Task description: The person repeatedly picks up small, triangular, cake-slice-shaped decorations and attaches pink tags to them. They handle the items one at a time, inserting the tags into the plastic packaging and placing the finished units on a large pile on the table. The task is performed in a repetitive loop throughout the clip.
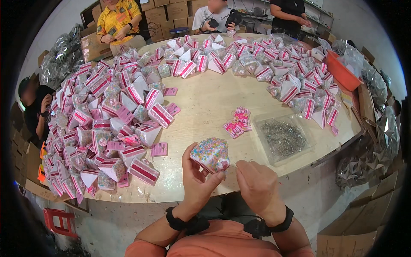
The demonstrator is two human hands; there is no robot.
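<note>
A cake-slice ornament [210, 154] with a colorful sprinkle-covered top sits in my left hand [198, 180], whose fingers and thumb wrap its left side and underside. Just right of it, my right hand [258, 184] is closed in a pinch beside the ornament's small pink-and-white swirl. Whatever the pinch holds is too small to make out. Beyond my hands lie pink printed tags [237, 123] in a small stack. To their right stands a clear shallow tray [274, 159] filled with small metal hooks or pins [284, 136].
Heaps of cake-slice ornaments [96, 128] cover the table's left side, far edge and right side. An orange bin [342, 70] stands at the far right. People are around the far edge and left. A red stool [61, 222] and cardboard boxes [355, 227] are on the floor.
</note>
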